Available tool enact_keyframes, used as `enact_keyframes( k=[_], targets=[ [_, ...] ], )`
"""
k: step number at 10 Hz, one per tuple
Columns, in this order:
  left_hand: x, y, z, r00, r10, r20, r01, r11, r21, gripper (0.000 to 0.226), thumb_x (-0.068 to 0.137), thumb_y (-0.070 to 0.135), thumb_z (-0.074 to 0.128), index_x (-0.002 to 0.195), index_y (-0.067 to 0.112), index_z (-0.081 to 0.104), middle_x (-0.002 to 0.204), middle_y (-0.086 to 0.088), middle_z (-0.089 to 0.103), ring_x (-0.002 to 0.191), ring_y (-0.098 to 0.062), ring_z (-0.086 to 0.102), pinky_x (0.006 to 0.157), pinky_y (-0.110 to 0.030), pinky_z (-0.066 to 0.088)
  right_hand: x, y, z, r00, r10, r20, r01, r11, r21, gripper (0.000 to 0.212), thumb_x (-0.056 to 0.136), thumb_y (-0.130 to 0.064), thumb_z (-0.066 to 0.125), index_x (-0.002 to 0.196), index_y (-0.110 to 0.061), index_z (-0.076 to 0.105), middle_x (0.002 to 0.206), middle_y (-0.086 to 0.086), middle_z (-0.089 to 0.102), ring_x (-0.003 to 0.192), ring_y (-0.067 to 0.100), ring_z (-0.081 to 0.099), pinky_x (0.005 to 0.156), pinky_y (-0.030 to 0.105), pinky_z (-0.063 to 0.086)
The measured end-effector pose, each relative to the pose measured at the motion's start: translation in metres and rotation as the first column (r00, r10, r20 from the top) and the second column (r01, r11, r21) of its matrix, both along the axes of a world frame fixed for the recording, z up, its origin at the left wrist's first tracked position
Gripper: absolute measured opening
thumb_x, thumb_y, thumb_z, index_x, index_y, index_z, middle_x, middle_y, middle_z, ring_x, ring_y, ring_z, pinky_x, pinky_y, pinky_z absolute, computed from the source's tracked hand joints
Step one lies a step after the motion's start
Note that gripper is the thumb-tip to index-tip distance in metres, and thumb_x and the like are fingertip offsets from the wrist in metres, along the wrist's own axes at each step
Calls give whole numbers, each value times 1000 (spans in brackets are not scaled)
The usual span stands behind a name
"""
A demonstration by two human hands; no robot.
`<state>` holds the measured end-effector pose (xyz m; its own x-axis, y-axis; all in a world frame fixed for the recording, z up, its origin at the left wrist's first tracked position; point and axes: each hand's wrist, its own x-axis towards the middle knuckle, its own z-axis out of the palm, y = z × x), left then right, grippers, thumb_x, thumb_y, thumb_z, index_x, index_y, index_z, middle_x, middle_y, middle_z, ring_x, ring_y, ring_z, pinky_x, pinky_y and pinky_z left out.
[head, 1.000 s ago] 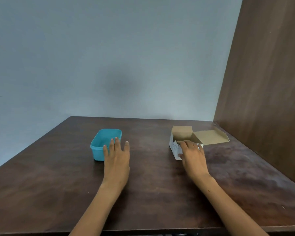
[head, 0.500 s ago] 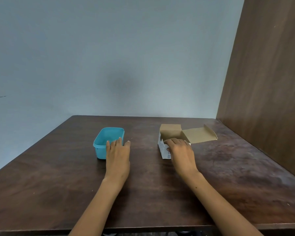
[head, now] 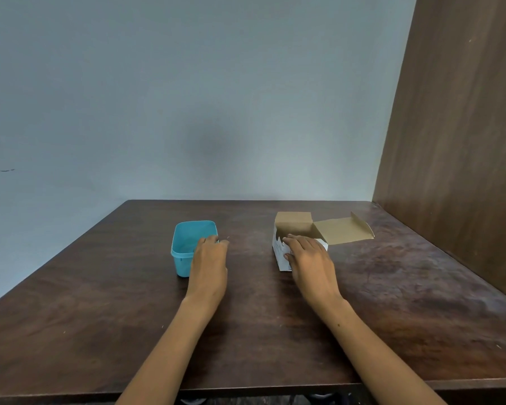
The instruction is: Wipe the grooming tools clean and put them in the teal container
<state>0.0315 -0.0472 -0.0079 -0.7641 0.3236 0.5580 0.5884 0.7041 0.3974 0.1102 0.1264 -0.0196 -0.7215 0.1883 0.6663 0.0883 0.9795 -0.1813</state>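
Where fingers (head: 297,242) cover it, box (head: 281,255) contents hide.

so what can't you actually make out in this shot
- Inside of the cardboard box, head view: the right hand and the near wall hide it, so no grooming tools or cloth show.
- Print on the box's white side: too small and partly behind that hand.
- Near right corner of the teal container: covered by the left hand, so whether the fingers touch its rim is unclear.
- Both elbows: cut off by the bottom edge.
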Motion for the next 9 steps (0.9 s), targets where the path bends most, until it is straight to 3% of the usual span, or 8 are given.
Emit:
enact_keyframes(
  k=[7,9],
  targets=[
    [-13,2,-15,997,-68,-29,68,998,-3,42,84,-12,58,119,11,64,135,-12,54,128,-24,47,106,-33,37,-5,4,-7,1000,-11,-14,11,1000,-2,36,77,5,66,113,0,64,114,17,68,107,33,63,92,40,49],
    [-7,4,-12,995,-71,-66,71,997,0,35,93,5,55,127,11,58,137,-13,53,130,-24,45,109,-32,34,-4,3,-6,998,-15,-57,16,999,28,36,83,-7,67,118,-2,62,122,16,63,114,31,60,98,40,45]
  ],
)
